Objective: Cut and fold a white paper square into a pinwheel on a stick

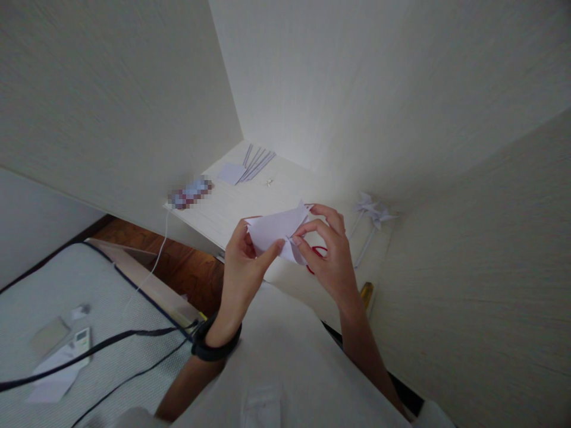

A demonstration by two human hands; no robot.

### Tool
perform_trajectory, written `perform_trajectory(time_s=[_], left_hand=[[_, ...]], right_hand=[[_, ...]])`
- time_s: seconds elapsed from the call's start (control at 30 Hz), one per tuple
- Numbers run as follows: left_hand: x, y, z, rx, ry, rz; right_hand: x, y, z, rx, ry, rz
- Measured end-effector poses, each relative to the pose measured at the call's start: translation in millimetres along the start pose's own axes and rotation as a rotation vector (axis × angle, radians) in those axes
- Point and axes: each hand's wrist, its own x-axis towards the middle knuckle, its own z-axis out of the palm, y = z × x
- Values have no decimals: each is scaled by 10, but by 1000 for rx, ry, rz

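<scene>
A piece of white paper (273, 230), partly folded and with pointed corners, is held above the white desk. My left hand (245, 255) grips its left side, with the thumb pressed on the front near the middle. At the right side my right hand (328, 244) pinches the paper near its centre between thumb and index finger, while other fingers support the upper right corner from behind. Behind my right hand lie red-handled scissors (318, 251), mostly covered. Two paper pinwheels (373, 209) on white sticks rest to the right of the hands.
Several thin paper sticks (259, 163) and a flat paper square (231, 173) lie at the back of the desk (294, 178), near small pale pieces (268, 183). A blurred object (190, 193) with a white cable sits at the left edge. Walls enclose the desk; a bed (111, 356) stands lower left.
</scene>
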Motion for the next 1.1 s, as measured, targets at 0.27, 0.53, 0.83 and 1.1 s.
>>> perform_trajectory(time_s=[0.27, 0.53, 0.83, 1.1], left_hand=[[2, -9, -1, 18, 0, 35], [-2, 9, 4, 120, 10, 105], [-27, 55, 8, 209, 5, 113], [-17, 5, -2, 181, -49, 79]], right_hand=[[0, -13, 0, -11, -1, 11], [4, -27, -2, 56, -1, 28], [-17, -7, 22, 124, -17, 74], [-13, 102, 61, 286, 131, 159]])
